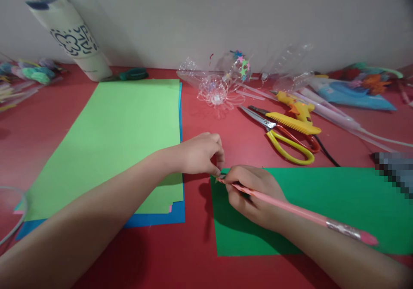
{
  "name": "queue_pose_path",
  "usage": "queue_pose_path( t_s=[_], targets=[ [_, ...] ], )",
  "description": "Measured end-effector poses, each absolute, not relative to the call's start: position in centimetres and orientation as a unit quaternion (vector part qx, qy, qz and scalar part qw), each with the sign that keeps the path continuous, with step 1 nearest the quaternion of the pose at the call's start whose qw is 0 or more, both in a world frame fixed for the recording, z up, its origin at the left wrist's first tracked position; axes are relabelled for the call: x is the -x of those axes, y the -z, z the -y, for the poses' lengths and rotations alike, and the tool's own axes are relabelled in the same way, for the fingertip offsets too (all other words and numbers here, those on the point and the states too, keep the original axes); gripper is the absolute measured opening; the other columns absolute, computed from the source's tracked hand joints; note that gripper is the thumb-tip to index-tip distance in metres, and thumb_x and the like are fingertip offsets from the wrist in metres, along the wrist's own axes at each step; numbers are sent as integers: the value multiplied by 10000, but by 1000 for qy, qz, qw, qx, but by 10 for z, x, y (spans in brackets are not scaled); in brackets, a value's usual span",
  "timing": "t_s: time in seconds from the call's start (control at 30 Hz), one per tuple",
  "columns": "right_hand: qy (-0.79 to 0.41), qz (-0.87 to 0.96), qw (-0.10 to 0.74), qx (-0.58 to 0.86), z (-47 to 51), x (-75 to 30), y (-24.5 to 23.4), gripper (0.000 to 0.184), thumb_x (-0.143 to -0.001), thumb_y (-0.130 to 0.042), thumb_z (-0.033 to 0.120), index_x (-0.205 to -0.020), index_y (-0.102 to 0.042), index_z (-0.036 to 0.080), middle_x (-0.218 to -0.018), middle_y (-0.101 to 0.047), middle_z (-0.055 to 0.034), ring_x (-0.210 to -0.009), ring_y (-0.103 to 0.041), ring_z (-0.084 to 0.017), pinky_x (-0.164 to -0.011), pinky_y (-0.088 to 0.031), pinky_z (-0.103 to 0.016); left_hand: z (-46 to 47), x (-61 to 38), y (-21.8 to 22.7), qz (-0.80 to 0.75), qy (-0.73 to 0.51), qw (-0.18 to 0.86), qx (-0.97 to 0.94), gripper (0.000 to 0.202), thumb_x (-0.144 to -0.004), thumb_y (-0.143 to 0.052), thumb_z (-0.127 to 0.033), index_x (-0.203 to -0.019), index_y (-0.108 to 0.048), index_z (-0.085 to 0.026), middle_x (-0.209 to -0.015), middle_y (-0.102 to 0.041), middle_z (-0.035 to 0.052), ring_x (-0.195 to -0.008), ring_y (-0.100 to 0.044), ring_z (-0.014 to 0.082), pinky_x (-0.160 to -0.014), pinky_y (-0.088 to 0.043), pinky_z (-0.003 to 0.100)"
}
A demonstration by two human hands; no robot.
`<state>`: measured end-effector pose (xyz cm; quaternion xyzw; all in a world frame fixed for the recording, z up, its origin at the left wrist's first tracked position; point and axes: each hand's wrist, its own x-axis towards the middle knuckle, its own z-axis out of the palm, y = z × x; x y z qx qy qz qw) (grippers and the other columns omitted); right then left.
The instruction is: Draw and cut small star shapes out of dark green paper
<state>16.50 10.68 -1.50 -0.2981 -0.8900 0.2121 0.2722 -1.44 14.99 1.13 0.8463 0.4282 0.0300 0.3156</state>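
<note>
My right hand (254, 194) grips a pink pencil (300, 213) with a pink eraser at its far end. The pencil's tip is at the top left corner of a dark green paper sheet (322, 194), partly hidden by my fingers. Beside it, my left hand (203, 153) has its fingers curled and thumb bent down to that same corner. A small piece by the thumb is too small to make out. Left of my hands lies a stack of coloured paper, light green paper (129, 121) on top and blue paper (161, 219) under it.
Behind the green sheet lie scissors (290, 149), a yellow-handled cutter (293, 123) and a yellow glue gun (295, 106). Clear plastic flowers (216, 93) stand near the wall. A white bottle (77, 39) rises at the back left, beside a dark green-handled tool (134, 74).
</note>
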Motion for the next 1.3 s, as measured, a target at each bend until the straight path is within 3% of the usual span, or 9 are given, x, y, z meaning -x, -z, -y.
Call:
queue_pose_path(
  t_s=[1.3],
  targets=[
    [-233,879,275,311,-108,-167,15,117,-795,-454,134,-702,-491,195,-586,-578,19,-514,-512,-102,-506,-358,-191,-149,15,-11,-429,-21,320,-845,76,-726,-716,-197,-796,-699,-172,-952,-528,42,-972,-498,197,-826,-402,293]
  ],
)
